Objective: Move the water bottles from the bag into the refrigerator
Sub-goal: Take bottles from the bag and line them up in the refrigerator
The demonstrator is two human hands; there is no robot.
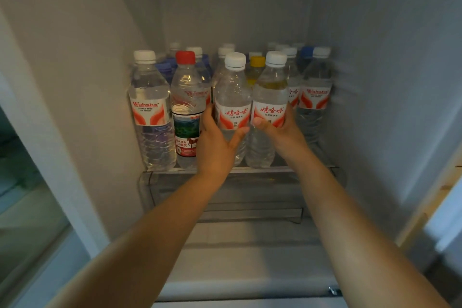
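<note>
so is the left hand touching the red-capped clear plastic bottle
Cannot tell. In the head view the left hand grips a white-capped clear bottle, overlapping the red-capped clear plastic bottle.

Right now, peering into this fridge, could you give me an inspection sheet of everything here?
Surface: glass shelf, crowded with upright bottles to the back.
Job's things: two white-capped Wahaha bottles, left one and right one, stand at the shelf's front.
Clutter: red-capped bottle, yellow-capped bottle, blue-capped bottles behind.
Grippers: left hand grips the left bottle; right hand grips the right one.
Cables: nothing seen.
Surroundings: white fridge walls; clear drawer below the shelf.
</note>
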